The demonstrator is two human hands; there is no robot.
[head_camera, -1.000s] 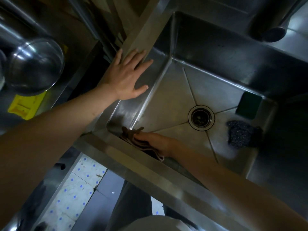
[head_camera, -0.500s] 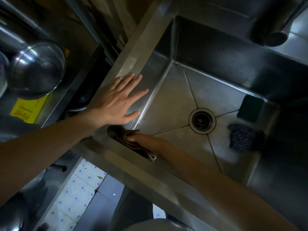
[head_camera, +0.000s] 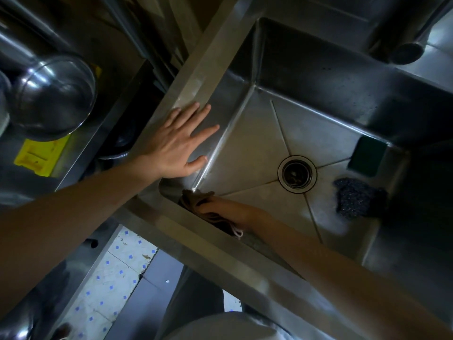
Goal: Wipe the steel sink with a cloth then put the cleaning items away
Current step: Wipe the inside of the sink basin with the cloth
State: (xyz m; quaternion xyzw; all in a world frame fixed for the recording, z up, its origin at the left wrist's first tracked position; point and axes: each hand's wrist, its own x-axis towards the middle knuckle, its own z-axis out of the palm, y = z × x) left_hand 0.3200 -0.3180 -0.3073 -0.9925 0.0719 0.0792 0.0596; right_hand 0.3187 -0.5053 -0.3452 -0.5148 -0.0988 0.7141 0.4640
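The steel sink (head_camera: 247, 148) fills the middle of the view, its round drain (head_camera: 297, 174) in the floor. My left hand (head_camera: 177, 146) lies flat with straight fingers on the sink's left rim and wall. My right hand (head_camera: 220, 209) is down in the near left corner of the basin and presses a brown cloth (head_camera: 196, 201) against the near wall; its fingers are partly hidden by the cloth and the rim. A green sponge (head_camera: 367, 156) and a dark steel scourer (head_camera: 358, 198) lie at the basin's right side.
A steel bowl (head_camera: 52, 94) and a yellow object (head_camera: 40, 153) sit on the counter to the left. The tap spout (head_camera: 405, 53) hangs over the sink's far right. Tiled floor (head_camera: 115, 273) shows below the near rim.
My left hand slid nearer along the left rim, then stayed about there. My right hand and the cloth moved left into the near left corner of the basin.
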